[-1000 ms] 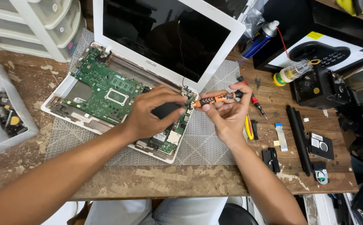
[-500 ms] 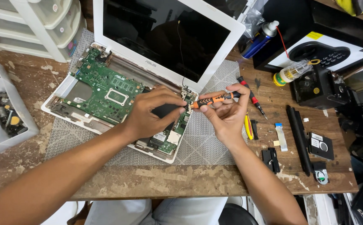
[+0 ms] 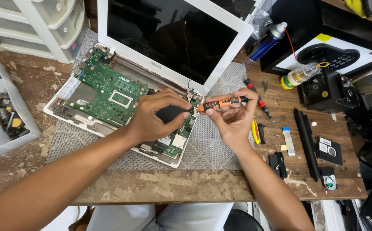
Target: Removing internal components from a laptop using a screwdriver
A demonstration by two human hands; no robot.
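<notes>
A: Watching from the side. The right hand (image 3: 233,119) holds a slim orange-and-black precision screwdriver (image 3: 220,102) almost level, its fingers (image 3: 246,97) pinched shut around the handle. The tip points left at the hinge corner of the opened white laptop (image 3: 122,92), just above the green circuit board (image 3: 109,92).

B: And the left hand (image 3: 154,117)?

A: It rests on the board's right end, fingers curled together over a dark flat part there. I cannot tell whether it grips that part or only steadies it.

B: How would that driver handle?

A: Light and stiff, I'd judge. The thin shaft wants a fingertip hold on the ribbed orange grip, as now. The board looks fragile, best held by its edges.

B: Containers?

A: A clear plastic compartment tray (image 3: 21,107) at the left edge of the worn wooden tabletop (image 3: 186,188), holding small dark metal bits, too small to name. White plastic drawers (image 3: 45,25) behind it; contents unclear.

B: Anything else?

A: A grey mesh mat (image 3: 211,149) lies under the laptop. A red-handled screwdriver (image 3: 256,96) lies just beyond the right hand. A blue spray can (image 3: 268,40), a small clear yellow-capped bottle (image 3: 299,76), and black strips and loose parts (image 3: 305,141) lie at the right.
</notes>
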